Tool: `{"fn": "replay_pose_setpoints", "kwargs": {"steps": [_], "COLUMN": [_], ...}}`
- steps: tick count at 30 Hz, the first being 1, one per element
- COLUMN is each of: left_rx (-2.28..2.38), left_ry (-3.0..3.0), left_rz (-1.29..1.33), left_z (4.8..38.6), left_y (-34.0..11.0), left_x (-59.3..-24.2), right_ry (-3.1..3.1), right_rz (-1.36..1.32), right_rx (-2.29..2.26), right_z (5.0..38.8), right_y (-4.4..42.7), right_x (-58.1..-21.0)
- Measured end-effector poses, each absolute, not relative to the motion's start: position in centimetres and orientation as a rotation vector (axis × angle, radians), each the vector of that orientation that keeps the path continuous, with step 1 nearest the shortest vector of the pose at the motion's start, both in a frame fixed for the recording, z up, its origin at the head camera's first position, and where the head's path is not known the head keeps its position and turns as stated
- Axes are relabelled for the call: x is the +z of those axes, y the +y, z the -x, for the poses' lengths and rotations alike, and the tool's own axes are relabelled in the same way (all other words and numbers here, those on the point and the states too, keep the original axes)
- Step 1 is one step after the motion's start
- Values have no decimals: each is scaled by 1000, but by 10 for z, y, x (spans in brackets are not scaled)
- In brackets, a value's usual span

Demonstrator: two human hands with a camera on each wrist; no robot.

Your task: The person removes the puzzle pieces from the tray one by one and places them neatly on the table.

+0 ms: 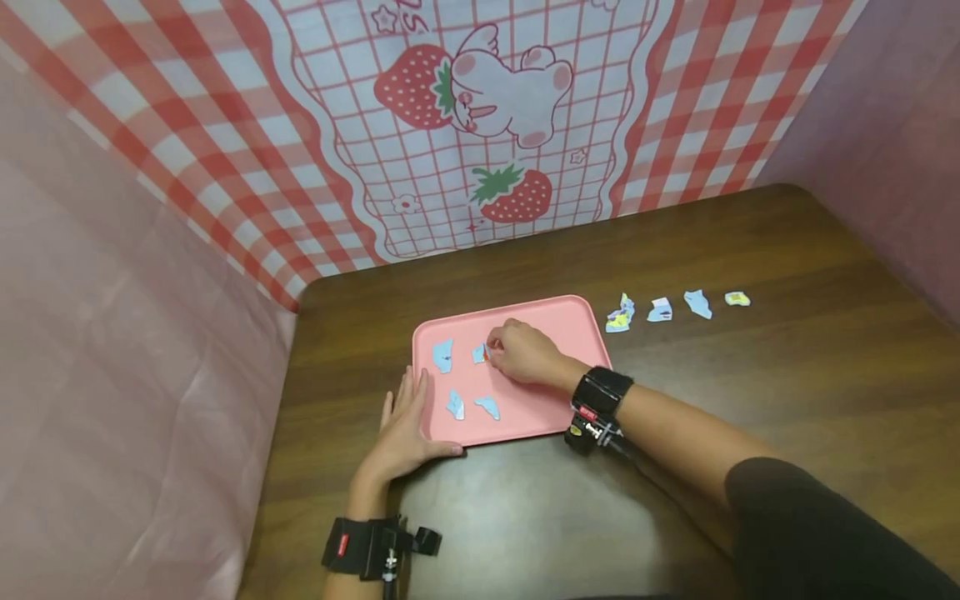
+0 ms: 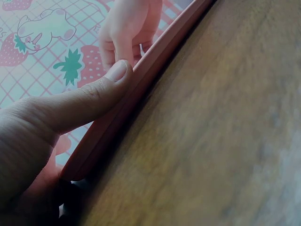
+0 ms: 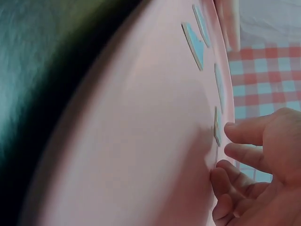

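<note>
My left hand (image 1: 401, 433) rests at the near left corner of a pink tray (image 1: 540, 417), its fingers along the left side and its thumb on the front rim. Over the tray, the fingertips of my right hand (image 1: 525, 354) are beside a small light-blue cardboard piece with an orange patch (image 1: 480, 354). In the right wrist view a narrow gap shows between the fingers and this piece (image 3: 217, 127). Other blue pieces lie flat in the tray: one at the back left (image 1: 443, 357), a jagged one (image 1: 456, 406) and a curved one (image 1: 488, 407) nearer me.
Right of the tray, several pieces lie in a row on the brown wooden table (image 1: 750, 400): a yellow-and-blue one (image 1: 619, 318), two blue ones (image 1: 660, 312) and a small yellow one (image 1: 737, 298). A checked strawberry cloth (image 1: 480, 125) hangs behind the table.
</note>
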State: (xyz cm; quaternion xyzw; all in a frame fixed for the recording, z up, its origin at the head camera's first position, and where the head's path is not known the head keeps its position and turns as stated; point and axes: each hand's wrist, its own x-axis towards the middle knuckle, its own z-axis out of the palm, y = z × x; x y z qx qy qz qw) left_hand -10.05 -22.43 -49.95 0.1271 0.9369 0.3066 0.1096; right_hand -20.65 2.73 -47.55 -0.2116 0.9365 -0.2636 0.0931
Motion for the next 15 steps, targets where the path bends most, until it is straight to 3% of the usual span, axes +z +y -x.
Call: {"fn": "replay_pose_setpoints", "kwargs": {"steps": [15], "left_rx": [909], "left_ry": [2766], "left_rz": [-383], "left_z": [100], "left_y": [-225], "left_x": [-501], "right_ry": [2788], "right_rz": [629], "right_rx": [-654], "right_z": [207], "right_y": [13], "right_x": [-480]}}
